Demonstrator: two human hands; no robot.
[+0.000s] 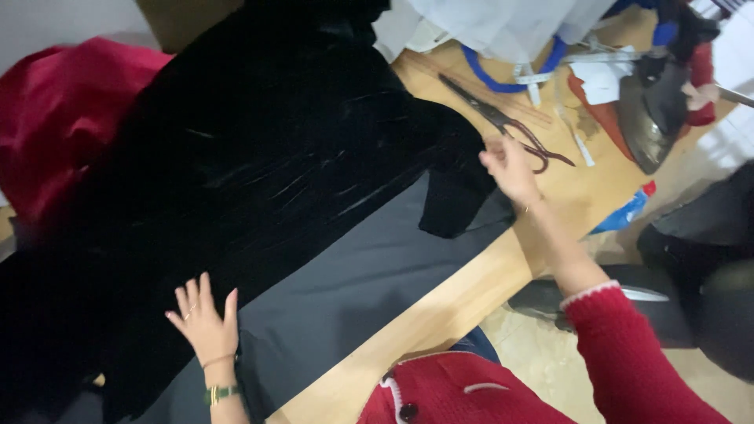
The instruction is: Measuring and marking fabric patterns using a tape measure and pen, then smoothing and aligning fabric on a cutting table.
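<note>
Your two hands work over black velvet fabric (259,157) spread on a wooden table (463,290).

Your left hand (206,320) lies flat and open, fingers spread, on the near edge of the velvet, where it overlaps a smooth dark grey cloth (353,275). Your right hand (510,166) reaches to the far right corner of the velvet, fingers loosely curled; you cannot tell whether it pinches the fabric edge. Just beyond its fingertips lie large dark scissors (503,122), handles nearest the hand. The grey cloth's near edge runs along a bare strip of table, the clearest room close to you. To the far right, the table is crowded: an iron (652,118), blue strap (510,78), white fabric (503,23). Red cloth (63,110) lies bunched at the far left.
</note>
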